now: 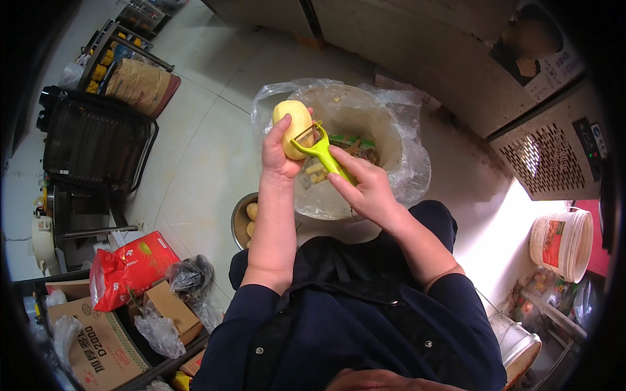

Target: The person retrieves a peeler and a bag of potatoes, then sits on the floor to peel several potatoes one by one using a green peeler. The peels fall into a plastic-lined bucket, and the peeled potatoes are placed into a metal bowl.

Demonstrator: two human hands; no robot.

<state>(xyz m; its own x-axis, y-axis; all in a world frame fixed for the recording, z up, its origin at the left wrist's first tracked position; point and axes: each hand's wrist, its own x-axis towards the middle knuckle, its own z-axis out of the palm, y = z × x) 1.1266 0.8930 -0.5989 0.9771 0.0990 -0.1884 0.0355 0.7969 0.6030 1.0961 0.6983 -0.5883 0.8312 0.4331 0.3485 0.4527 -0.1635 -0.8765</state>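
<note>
My left hand (279,149) holds a peeled, pale yellow potato (293,117), thumb on its near side. In my right hand (364,183) is a lime-green Y-shaped vegetable peeler (324,149), its metal blade across the potato's right side. Both hands are above a bin (386,122) lined with a clear plastic bag (415,166). Peelings and other scraps (318,171) lie inside the bin, partly hidden by my right hand and the peeler. Beside my left forearm a metal bowl (239,227) holds several potatoes (251,211); my arm covers part of it.
A steel cabinet (415,63) runs along the far side, behind the bin. At left are a black plastic crate (98,141), a paper sack (139,85), a red bag (134,269) and cardboard boxes (93,337). White buckets (560,239) are at right on the tiled floor (195,132).
</note>
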